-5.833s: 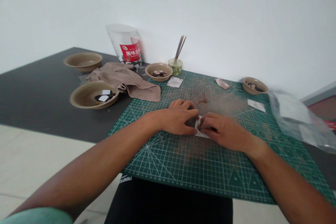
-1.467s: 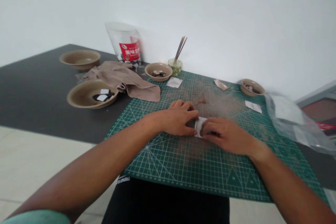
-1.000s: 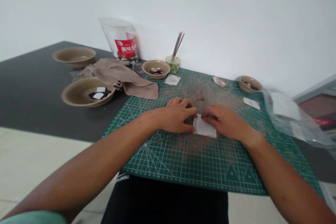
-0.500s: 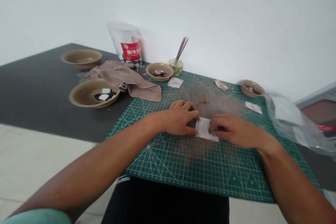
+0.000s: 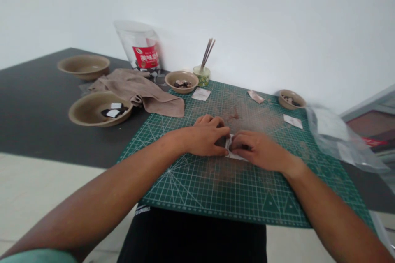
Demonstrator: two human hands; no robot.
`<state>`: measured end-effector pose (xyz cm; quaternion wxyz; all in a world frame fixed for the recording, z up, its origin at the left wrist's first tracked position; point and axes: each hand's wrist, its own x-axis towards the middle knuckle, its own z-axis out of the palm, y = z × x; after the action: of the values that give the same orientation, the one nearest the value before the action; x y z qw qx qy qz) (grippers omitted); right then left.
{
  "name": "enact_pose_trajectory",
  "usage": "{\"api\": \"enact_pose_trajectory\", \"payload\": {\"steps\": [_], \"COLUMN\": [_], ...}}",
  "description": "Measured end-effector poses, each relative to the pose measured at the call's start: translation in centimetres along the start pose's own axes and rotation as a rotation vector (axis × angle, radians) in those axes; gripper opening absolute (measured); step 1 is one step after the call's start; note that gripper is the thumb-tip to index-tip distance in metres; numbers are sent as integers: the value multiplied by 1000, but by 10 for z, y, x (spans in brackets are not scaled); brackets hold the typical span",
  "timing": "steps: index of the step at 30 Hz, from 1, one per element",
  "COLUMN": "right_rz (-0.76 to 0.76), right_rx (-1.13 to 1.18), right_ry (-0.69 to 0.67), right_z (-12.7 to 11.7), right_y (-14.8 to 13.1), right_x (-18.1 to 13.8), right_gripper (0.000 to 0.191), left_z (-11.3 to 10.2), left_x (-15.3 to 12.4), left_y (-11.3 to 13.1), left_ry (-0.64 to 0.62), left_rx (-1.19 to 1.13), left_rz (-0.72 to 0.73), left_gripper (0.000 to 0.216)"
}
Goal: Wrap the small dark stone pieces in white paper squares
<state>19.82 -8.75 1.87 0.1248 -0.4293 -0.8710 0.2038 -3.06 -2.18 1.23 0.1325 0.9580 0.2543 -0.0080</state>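
Note:
On the green cutting mat [image 5: 197, 185] lies a small white sheet [image 5: 237, 156], paper-like and mostly covered by my hands. My left hand [image 5: 208, 136] rests at its left end, thumb and index finger apart and pressing its two corners down. From the right, my right hand [image 5: 259, 148] has its fingers curled and pinched on the sheet, close against my left fingertips. The sheet looks creased and gathered between the hands. Whatever sits under the right fingers is hidden.
Brown bowls [image 5: 83, 109] with dark and white pieces stand left; a small bowl [image 5: 182, 88] and another bowl [image 5: 291, 106] hold bits. A brown cloth [image 5: 163, 102], clear jar [image 5: 135, 43], tin with sticks [image 5: 201, 76], white slips [image 5: 201, 94] and plastic bag [image 5: 333, 131] lie around.
My right hand has moved left across the sheet, up to my left fingertips. The sheet, flat before, is now creased and more covered. The whole view has shifted slightly.

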Motion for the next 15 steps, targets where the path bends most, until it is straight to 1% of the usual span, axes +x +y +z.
{"api": "enact_pose_trajectory", "payload": {"steps": [2, 3, 5, 7, 9, 11, 15], "right_rz": [93, 122, 121, 71, 46, 50, 77], "right_rx": [-131, -161, -131, -33, 32, 40, -31], "right_ry": [110, 118, 55, -31, -57, -21, 95], "right_z": [1, -1, -5, -8, -7, -4, 7], "right_y": [5, 8, 12, 11, 7, 4, 3], "right_x": [3, 3, -1, -7, -12, -15, -13], "right_gripper": [10, 9, 8, 7, 6, 7, 9], "left_z": [0, 0, 0, 0, 0, 0, 1], "left_x": [0, 0, 0, 0, 0, 1, 4], "left_y": [0, -1, -1, -2, -2, -2, -5], "left_ry": [2, 3, 3, 5, 4, 0, 13], "left_rx": [2, -1, -7, -5, -3, -3, 4], "left_rz": [-3, -2, 3, 10, 13, 10, 8], "left_gripper": [48, 48, 49, 48, 49, 50, 53]}}
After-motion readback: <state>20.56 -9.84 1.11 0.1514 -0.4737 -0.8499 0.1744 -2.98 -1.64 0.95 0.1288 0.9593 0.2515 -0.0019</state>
